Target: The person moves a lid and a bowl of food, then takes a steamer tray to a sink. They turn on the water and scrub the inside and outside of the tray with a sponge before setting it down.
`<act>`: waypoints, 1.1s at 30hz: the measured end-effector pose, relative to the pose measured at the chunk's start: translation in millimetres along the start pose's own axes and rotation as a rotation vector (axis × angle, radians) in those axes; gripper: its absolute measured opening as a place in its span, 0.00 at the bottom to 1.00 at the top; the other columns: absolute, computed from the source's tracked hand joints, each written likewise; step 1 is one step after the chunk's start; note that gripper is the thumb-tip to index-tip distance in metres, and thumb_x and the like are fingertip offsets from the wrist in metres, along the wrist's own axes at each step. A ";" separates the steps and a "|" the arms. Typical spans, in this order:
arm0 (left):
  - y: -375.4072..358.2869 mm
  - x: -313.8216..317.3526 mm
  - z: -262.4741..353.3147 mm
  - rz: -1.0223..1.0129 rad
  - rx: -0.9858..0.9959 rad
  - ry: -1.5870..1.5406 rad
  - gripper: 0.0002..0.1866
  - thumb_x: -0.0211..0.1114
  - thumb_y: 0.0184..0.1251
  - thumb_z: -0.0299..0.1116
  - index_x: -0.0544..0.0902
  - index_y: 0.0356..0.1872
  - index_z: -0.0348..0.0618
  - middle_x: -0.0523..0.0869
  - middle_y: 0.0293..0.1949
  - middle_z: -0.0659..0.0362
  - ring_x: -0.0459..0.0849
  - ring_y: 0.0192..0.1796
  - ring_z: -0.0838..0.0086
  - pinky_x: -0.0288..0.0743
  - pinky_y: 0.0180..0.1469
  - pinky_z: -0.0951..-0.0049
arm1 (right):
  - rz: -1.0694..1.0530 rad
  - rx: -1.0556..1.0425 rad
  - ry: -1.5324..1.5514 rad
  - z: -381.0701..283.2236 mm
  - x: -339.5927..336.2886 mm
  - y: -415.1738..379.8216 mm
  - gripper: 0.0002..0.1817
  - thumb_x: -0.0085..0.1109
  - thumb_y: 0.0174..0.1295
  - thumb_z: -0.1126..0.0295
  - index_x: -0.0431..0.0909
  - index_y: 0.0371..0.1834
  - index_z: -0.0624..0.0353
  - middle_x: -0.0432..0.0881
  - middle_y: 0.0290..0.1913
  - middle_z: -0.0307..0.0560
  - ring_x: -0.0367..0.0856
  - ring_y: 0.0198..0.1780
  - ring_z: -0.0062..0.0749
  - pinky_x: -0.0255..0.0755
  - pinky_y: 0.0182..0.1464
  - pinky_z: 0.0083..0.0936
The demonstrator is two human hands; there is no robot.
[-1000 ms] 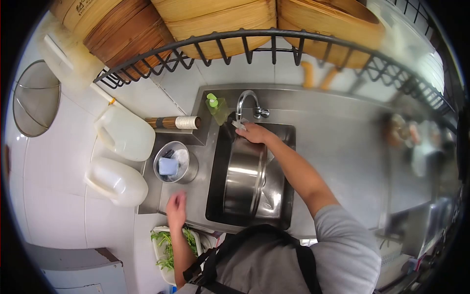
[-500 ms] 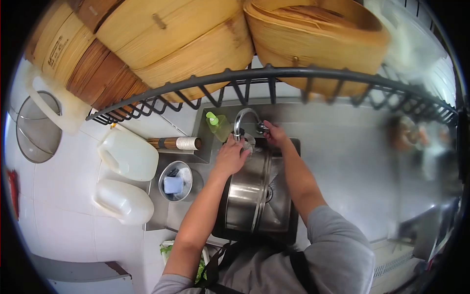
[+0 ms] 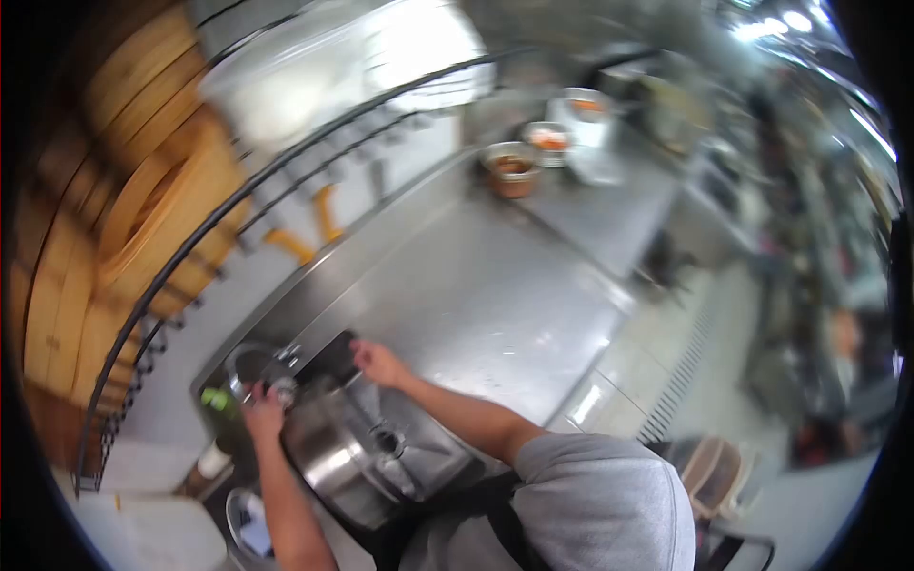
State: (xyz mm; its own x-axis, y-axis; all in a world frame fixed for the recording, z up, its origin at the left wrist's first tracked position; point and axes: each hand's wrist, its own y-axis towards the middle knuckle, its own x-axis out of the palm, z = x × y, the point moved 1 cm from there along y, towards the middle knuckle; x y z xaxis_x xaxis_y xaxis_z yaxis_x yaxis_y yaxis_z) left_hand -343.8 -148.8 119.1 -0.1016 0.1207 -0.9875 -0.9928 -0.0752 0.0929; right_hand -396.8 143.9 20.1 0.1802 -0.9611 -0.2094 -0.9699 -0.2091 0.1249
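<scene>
A large shiny steel pot lies tilted in the sink, close to my body. My left hand is beside the curved tap spout, its fingers bent around something greyish and shiny that blur keeps me from making out. Over the back right corner of the sink, my right hand hangs apart from the tap handle, fingers loosely curled and seemingly holding nothing. A green-topped soap bottle stands left of the tap. Nearer to me is a metal bowl with a bluish sponge.
Bamboo steamers sit on a black wire rack above the sink. A steel counter runs to the right, with several food containers at its far end. Yellow-handled tools hang on the wall. A floor drain lies beyond the counter.
My view has swung to the right, showing more counter and floor. My right hand has let go of the tap handle and moved right. My left hand stays by the spout.
</scene>
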 end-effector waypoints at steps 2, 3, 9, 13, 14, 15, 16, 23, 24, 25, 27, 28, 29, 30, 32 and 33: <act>26.6 51.4 -35.6 0.135 -0.192 -0.131 0.18 0.60 0.63 0.43 0.80 0.45 0.38 0.77 0.56 0.43 0.74 0.59 0.49 0.66 0.63 0.55 | -0.056 0.211 0.022 -12.1 -46.8 -55.3 0.15 0.54 0.63 0.72 0.77 0.52 0.64 0.83 0.43 0.50 0.83 0.40 0.33 0.76 0.47 0.28; 36.3 50.8 -41.9 0.041 -0.281 -0.166 0.18 0.60 0.63 0.43 0.80 0.43 0.36 0.77 0.55 0.42 0.76 0.57 0.49 0.67 0.62 0.55 | -0.129 0.275 0.090 -8.3 -64.1 -83.7 0.16 0.54 0.63 0.73 0.76 0.54 0.64 0.83 0.43 0.48 0.83 0.40 0.29 0.77 0.46 0.25; 74.3 81.2 -51.7 0.145 -0.366 -0.196 0.18 0.54 0.58 0.30 0.77 0.48 0.32 0.81 0.47 0.42 0.79 0.51 0.50 0.69 0.59 0.56 | 0.247 0.526 0.358 7.3 -179.3 -254.5 0.13 0.57 0.65 0.73 0.77 0.50 0.66 0.83 0.40 0.45 0.82 0.42 0.25 0.80 0.44 0.23; 94.6 88.3 -72.2 -0.097 -0.320 -0.664 0.13 0.51 0.54 0.29 0.76 0.40 0.38 0.79 0.38 0.49 0.80 0.41 0.60 0.78 0.44 0.59 | 0.572 0.538 0.398 -10.4 -214.7 -330.7 0.12 0.55 0.67 0.71 0.77 0.50 0.65 0.83 0.40 0.45 0.83 0.40 0.25 0.79 0.44 0.22; 88.3 78.8 -74.6 -0.295 -0.463 -0.924 0.07 0.51 0.56 0.32 0.76 0.32 0.43 0.76 0.34 0.53 0.78 0.38 0.65 0.80 0.38 0.60 | 0.651 0.540 0.405 -20.2 -217.5 -340.8 0.12 0.54 0.68 0.71 0.77 0.50 0.65 0.83 0.40 0.46 0.83 0.39 0.25 0.79 0.44 0.21; 84.4 73.3 -75.1 -0.304 -0.456 -0.920 0.07 0.51 0.56 0.32 0.76 0.32 0.43 0.76 0.34 0.53 0.78 0.38 0.65 0.80 0.38 0.60 | 0.661 0.543 0.408 -22.6 -217.9 -346.8 0.12 0.54 0.68 0.71 0.77 0.50 0.65 0.83 0.40 0.46 0.83 0.39 0.25 0.79 0.44 0.21; 80.0 68.7 -74.8 -0.326 -0.531 -1.102 0.05 0.52 0.55 0.32 0.74 0.29 0.44 0.74 0.33 0.54 0.77 0.35 0.66 0.79 0.34 0.60 | 0.722 0.516 0.454 -24.7 -217.0 -354.6 0.11 0.53 0.68 0.71 0.77 0.50 0.64 0.83 0.40 0.45 0.82 0.39 0.25 0.78 0.44 0.21; 56.0 33.5 -10.4 -0.139 -0.576 -1.040 0.04 0.54 0.54 0.34 0.74 0.28 0.46 0.73 0.34 0.55 0.75 0.36 0.62 0.78 0.32 0.61 | 0.711 0.493 0.450 -36.3 -202.4 -359.9 0.12 0.53 0.68 0.70 0.77 0.51 0.64 0.83 0.41 0.46 0.83 0.39 0.28 0.78 0.44 0.23; 57.4 34.2 -19.3 -0.183 -0.636 -1.160 0.04 0.54 0.54 0.33 0.74 0.27 0.45 0.73 0.34 0.54 0.75 0.36 0.62 0.78 0.32 0.62 | 0.714 0.493 0.454 -37.0 -199.4 -359.8 0.12 0.53 0.68 0.70 0.77 0.51 0.64 0.83 0.41 0.46 0.83 0.39 0.28 0.78 0.44 0.23; 56.6 34.6 -28.1 -0.227 -0.700 -1.278 0.04 0.54 0.54 0.33 0.74 0.27 0.45 0.73 0.35 0.54 0.75 0.36 0.62 0.78 0.32 0.63 | 0.726 0.495 0.475 -37.4 -196.5 -360.8 0.13 0.53 0.68 0.69 0.77 0.51 0.63 0.84 0.40 0.46 0.83 0.39 0.27 0.78 0.44 0.24; 55.5 30.3 -42.4 -0.231 -0.714 -1.258 0.04 0.54 0.53 0.32 0.74 0.26 0.44 0.73 0.34 0.55 0.76 0.36 0.62 0.78 0.33 0.63 | 0.736 0.495 0.492 -39.9 -193.7 -365.0 0.13 0.53 0.68 0.69 0.77 0.51 0.63 0.84 0.40 0.46 0.83 0.39 0.27 0.78 0.44 0.24; 55.0 28.0 -46.6 -0.233 -0.727 -1.242 0.03 0.55 0.53 0.31 0.74 0.26 0.44 0.73 0.34 0.55 0.76 0.36 0.62 0.78 0.33 0.63 | 0.724 0.503 0.487 -41.4 -191.8 -367.0 0.12 0.54 0.68 0.69 0.77 0.49 0.63 0.84 0.39 0.45 0.82 0.38 0.26 0.78 0.43 0.23; 53.2 29.0 -48.6 -0.228 -0.729 -1.247 0.03 0.55 0.53 0.31 0.74 0.26 0.44 0.73 0.34 0.55 0.76 0.36 0.62 0.78 0.33 0.63 | 0.709 0.511 0.482 -42.1 -192.0 -367.2 0.10 0.54 0.68 0.69 0.78 0.48 0.63 0.84 0.39 0.43 0.82 0.37 0.24 0.77 0.42 0.22; 47.3 27.0 -48.4 -0.207 -0.725 -1.238 0.04 0.57 0.53 0.31 0.76 0.29 0.44 0.75 0.34 0.55 0.77 0.38 0.63 0.78 0.32 0.63 | 0.699 0.510 0.483 -40.1 -193.6 -367.7 0.10 0.54 0.68 0.69 0.78 0.48 0.63 0.84 0.39 0.43 0.82 0.37 0.24 0.77 0.42 0.22; 35.7 25.4 -52.4 -0.156 -0.667 -1.374 0.08 0.61 0.54 0.32 0.80 0.34 0.41 0.79 0.36 0.55 0.80 0.41 0.64 0.79 0.33 0.62 | 0.769 0.563 0.509 -32.4 -192.2 -374.4 0.10 0.53 0.68 0.71 0.78 0.48 0.63 0.84 0.38 0.44 0.82 0.36 0.25 0.77 0.41 0.23; 18.1 6.3 -34.8 -0.145 -0.630 -1.395 0.11 0.62 0.54 0.33 0.80 0.38 0.40 0.81 0.38 0.55 0.81 0.42 0.64 0.80 0.34 0.59 | 0.787 0.547 0.490 -25.4 -192.3 -378.5 0.10 0.53 0.68 0.71 0.78 0.48 0.63 0.84 0.38 0.44 0.82 0.36 0.25 0.77 0.40 0.24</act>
State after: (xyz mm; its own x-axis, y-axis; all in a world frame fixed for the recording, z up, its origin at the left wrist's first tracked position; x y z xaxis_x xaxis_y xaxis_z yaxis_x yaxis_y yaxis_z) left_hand -360.2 -183.8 110.1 -0.3425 0.9383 -0.0481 -0.8487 -0.3309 -0.4126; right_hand -60.2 403.3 37.7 -0.5983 -0.7837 0.1666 -0.7619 0.4921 -0.4212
